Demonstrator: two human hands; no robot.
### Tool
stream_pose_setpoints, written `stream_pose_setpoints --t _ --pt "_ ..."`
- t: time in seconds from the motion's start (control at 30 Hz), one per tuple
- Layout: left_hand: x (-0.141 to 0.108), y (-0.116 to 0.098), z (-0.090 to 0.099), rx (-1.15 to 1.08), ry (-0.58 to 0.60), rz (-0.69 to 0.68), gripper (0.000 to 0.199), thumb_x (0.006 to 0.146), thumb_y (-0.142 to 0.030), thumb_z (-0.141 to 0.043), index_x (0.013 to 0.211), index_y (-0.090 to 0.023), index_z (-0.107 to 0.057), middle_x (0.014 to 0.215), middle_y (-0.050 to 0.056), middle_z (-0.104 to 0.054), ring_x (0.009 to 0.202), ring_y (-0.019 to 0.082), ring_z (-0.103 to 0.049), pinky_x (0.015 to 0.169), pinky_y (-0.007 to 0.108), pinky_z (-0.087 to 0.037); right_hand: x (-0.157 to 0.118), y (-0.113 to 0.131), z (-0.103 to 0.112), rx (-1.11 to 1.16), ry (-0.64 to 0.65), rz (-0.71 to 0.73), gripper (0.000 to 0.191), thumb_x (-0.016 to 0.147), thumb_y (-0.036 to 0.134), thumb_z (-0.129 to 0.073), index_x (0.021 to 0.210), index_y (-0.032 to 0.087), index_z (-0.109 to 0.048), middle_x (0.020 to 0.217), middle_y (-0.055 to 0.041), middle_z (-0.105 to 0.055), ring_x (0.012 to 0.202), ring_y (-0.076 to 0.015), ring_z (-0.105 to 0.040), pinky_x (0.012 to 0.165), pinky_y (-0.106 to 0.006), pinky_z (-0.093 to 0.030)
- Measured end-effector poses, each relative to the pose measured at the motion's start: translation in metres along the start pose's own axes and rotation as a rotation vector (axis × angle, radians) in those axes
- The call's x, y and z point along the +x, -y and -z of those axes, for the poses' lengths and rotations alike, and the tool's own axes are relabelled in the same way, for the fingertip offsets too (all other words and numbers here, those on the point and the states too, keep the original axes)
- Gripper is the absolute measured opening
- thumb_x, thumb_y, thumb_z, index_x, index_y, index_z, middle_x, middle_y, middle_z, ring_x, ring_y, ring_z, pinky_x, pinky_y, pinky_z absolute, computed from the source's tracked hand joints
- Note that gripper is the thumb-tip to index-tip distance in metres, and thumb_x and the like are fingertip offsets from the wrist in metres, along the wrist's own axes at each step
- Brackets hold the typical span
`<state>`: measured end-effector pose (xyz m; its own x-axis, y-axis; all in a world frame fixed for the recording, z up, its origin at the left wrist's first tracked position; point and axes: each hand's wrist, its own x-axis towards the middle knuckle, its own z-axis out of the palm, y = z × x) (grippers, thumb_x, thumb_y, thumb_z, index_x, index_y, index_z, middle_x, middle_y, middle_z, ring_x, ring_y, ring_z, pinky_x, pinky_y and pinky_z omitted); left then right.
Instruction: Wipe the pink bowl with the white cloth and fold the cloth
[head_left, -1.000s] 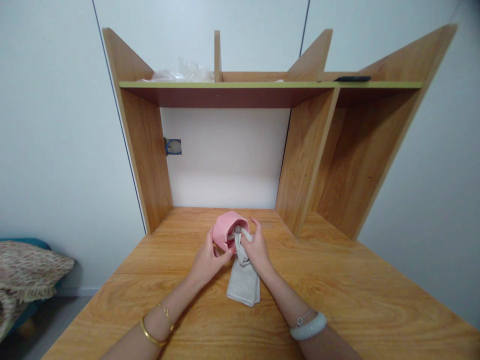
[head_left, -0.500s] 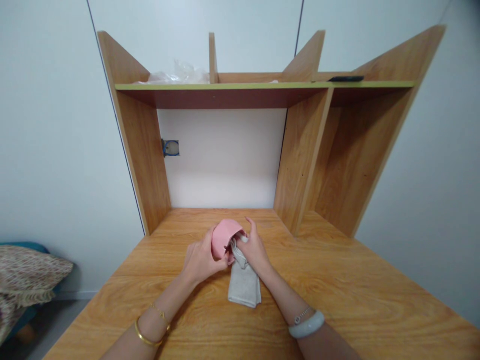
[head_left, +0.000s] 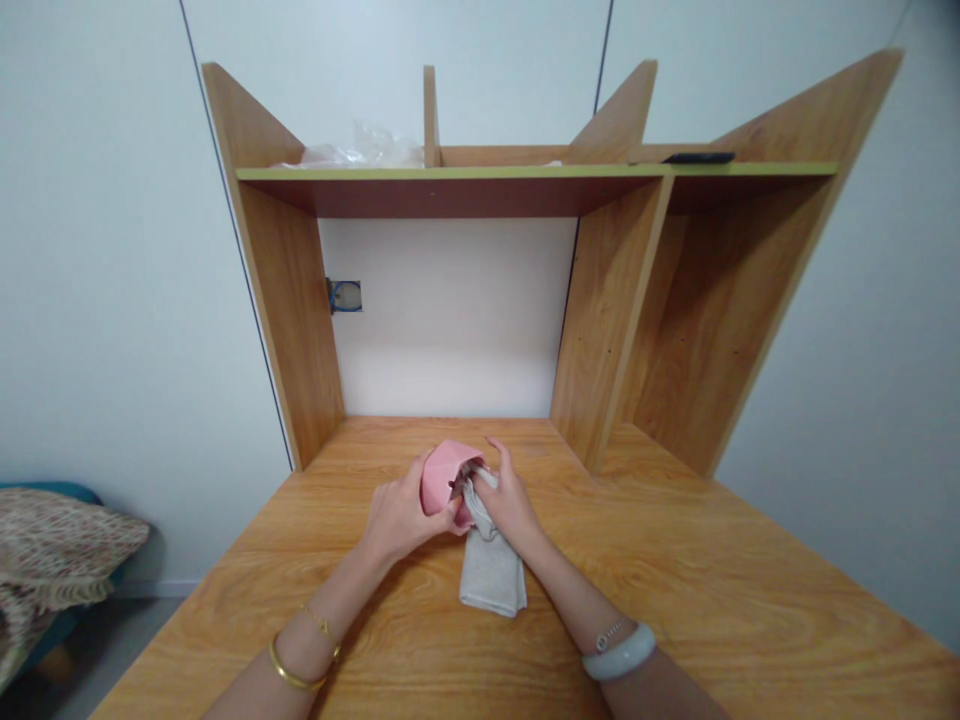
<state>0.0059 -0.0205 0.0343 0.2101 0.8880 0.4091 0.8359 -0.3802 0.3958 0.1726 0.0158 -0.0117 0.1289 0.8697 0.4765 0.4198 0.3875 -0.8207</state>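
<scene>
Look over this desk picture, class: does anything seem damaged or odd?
Yes: the wall box above the desk, left of the picture's centre, appears uncovered, with blue wire showing. Crumpled plastic on the upper shelf looks untidy.

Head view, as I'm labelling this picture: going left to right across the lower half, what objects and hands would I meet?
Patterned fabric, gold bangle, left hand, pink container, right hand, pale bangle. The gray cloth overlaps the right hand, so it's omitted.
</scene>
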Motion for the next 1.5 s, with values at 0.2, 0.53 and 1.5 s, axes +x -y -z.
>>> stream_pose_setpoints --t 0.2,0.53,1.5 --pt "0.003 0.006 -0.01 -0.303 -0.015 0.023 0.061 0.074 -0.049 -0.05 0.125 -0.018 -0.036 0.102 0.009 -0.061 0.088 0.023 -0.059 0.075 0.034 -0.044 0.002 0.006 0.006 -0.057 -0.079 -0.046 0.059 0.07 0.021 -0.048 0.127 0.018 -0.031 0.065 0.002 -0.057 0.056 -0.0141 -0.054 0.055 -0.023 -0.041" --pt "0.0 0.005 -0.037 -0.65 0.018 -0.042 0.079 0.072 -0.046 -0.057 0.133 -0.018 -0.015 0.105 0.008 -0.056 0.068 0.012 -0.057 0.062 0.025 -0.046 0.005 0.004 0.001 0.105 -0.173 -0.094 0.054 0.068 0.02 -0.048 0.12 0.017 -0.034 0.087 -0.0042 -0.061 0.071 -0.0156 -0.059 0.068 -0.028 -0.046" --pt "-0.003 0.003 -0.006 0.016 -0.017 -0.024 0.069 0.069 -0.046 -0.051 0.128 -0.017 -0.033 0.086 0.007 -0.065 0.078 0.025 -0.062 0.071 0.032 -0.044 0.002 0.005 0.001 -0.119 -0.088 -0.035 0.068 0.066 0.025 -0.056 0.128 0.017 -0.031 0.065 0.0007 -0.059 0.058 -0.0156 -0.056 0.052 -0.022 -0.04"
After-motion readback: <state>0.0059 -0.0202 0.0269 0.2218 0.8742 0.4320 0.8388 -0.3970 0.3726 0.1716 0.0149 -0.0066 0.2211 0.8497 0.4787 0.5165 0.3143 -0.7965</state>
